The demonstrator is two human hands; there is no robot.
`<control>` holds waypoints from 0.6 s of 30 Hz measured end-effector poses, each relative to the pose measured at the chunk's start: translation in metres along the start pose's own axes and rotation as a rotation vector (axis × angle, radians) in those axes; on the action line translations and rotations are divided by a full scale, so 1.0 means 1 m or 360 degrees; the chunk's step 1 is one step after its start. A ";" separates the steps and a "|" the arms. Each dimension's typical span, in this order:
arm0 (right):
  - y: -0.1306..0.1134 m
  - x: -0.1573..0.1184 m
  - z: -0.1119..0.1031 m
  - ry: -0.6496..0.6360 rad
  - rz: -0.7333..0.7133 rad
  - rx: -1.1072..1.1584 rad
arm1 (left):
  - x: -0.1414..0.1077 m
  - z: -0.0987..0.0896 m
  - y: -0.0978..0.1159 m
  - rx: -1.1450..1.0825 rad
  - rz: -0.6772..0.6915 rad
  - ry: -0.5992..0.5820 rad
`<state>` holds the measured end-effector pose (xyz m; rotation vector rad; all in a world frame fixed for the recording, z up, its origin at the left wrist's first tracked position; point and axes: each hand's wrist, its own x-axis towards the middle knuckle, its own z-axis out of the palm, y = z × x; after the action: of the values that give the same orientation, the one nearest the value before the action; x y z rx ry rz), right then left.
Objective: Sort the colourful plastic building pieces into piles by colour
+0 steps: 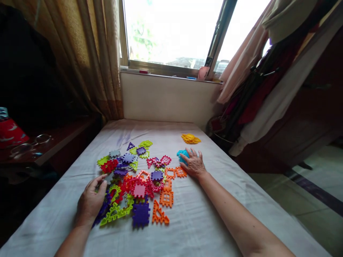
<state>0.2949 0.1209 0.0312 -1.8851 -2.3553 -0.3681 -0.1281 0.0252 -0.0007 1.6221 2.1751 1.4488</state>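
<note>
- Left hand (91, 199): left edge of multicoloured heap of notched plastic tiles (139, 190); fingers half-curled, pinch indeterminable.
- Right hand (195, 163): fingers spread over light-blue plastic tiles (181, 155), right of heap.
- Yellow plastic tiles (190, 138): beyond heap, rightward.

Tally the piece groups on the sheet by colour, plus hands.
Yellow pile: 1
Light-blue pile, partly covered: 1
Mixed-colour spread: 1 (pieces overlap, no exact count)
Hands, left hand and right hand: 2
Total: 5
</note>
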 end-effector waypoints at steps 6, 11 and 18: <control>0.009 0.013 0.004 -0.0025 0.0008 0.0064 | 0.000 -0.004 0.004 0.0087 -0.0053 -0.0046; 0.034 0.016 0.014 0.0053 0.0069 0.0011 | -0.001 -0.006 0.004 0.0127 -0.0113 -0.0093; 0.077 0.034 0.032 0.0128 0.0174 -0.0053 | -0.002 -0.004 -0.001 0.0149 -0.0115 -0.0060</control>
<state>0.3644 0.1773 0.0174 -1.9645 -2.1978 -0.4659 -0.1300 0.0207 -0.0002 1.5671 2.2877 1.3051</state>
